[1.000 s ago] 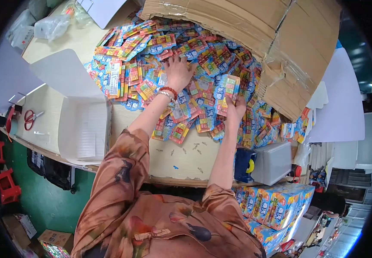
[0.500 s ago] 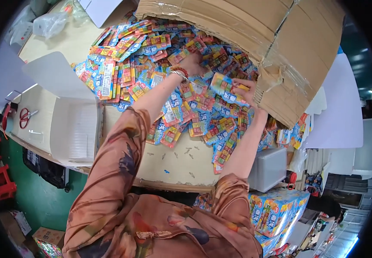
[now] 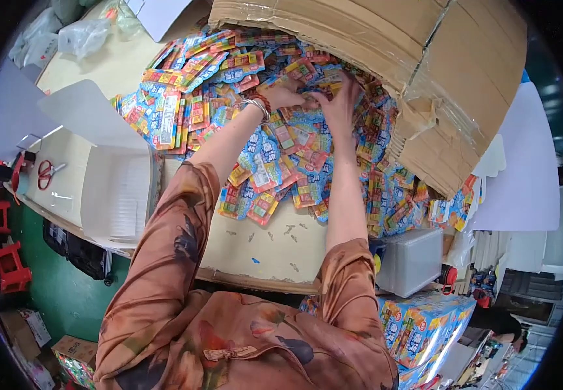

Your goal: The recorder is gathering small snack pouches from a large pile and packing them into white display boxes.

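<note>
A large heap of flat, bright packets (image 3: 262,146) in blue, red and yellow covers the table in front of me. My left hand (image 3: 284,95) lies over the far middle of the heap, its fingers closed on a packet and partly hidden. Close beside it, my right hand (image 3: 338,107) grips a blue and yellow packet (image 3: 331,80), thumb toward the left hand and fingers over the packet's far side. The two hands almost touch at the thumbs. Other packets lie under and around both.
A big cardboard box (image 3: 450,97) lies tipped at the right, its open side over the heap. White open cartons (image 3: 115,195) and red-handled scissors (image 3: 47,174) are at the left. A clear plastic bin (image 3: 410,260) stands right of my right arm, above stacked printed boxes (image 3: 418,328).
My right hand has moved left and away from me, from the box edge to beside the left hand, carrying a packet. My left hand has shifted slightly left.
</note>
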### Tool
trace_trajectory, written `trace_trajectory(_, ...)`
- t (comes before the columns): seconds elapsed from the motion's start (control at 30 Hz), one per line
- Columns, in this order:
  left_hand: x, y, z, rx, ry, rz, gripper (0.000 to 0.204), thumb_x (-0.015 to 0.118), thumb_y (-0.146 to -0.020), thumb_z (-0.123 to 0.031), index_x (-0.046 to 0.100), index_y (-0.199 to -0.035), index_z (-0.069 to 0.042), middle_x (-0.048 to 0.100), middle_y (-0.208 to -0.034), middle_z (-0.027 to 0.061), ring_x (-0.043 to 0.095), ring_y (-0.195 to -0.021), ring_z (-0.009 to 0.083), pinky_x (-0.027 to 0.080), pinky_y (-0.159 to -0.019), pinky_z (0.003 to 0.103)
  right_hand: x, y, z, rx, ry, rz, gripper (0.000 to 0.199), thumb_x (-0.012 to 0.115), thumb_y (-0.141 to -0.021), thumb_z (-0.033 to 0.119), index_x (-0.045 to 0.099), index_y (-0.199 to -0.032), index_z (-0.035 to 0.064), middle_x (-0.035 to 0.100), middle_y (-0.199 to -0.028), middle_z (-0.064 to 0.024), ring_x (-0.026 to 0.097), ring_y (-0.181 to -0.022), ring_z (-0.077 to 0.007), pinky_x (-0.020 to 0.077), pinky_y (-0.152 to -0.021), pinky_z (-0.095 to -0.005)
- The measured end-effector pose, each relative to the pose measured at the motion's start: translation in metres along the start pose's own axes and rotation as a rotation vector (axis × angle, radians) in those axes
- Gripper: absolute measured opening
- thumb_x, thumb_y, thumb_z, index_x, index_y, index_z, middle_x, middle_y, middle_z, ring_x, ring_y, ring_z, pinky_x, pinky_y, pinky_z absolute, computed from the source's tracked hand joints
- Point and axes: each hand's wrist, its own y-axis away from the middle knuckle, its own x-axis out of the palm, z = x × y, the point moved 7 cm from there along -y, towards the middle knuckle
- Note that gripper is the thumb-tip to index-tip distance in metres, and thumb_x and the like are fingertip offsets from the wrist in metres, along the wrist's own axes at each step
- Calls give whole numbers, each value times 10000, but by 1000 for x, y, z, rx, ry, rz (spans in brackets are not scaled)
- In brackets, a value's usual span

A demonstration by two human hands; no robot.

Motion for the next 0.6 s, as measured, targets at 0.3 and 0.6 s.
trace_trajectory(0.3, 36, 62, -91, -350, 595, 16, 748, 686, -797, -288, 334, -1357, 61, 640, -1041, 181, 649, -754, 226, 528, -542, 293, -9, 94, -37, 945, -1105, -230, 704, 806, -758, 201, 406, -1299, -5, 570, -1208, -111, 567, -1041, -191, 463, -849, -337)
trace_trajectory(0.6, -14, 132, -42, -315, -434, -550, 673, 719, -737, -425, 495, -1249, -50, 467, -1225, 199, 435, -1170, 366, 371, -907, 521, -29, 98, -29, 962, -929, 254, 288, 756, -780, 113, 650, -1035, 32, 688, -947, -54, 643, -812, -119, 492, -726, -290)
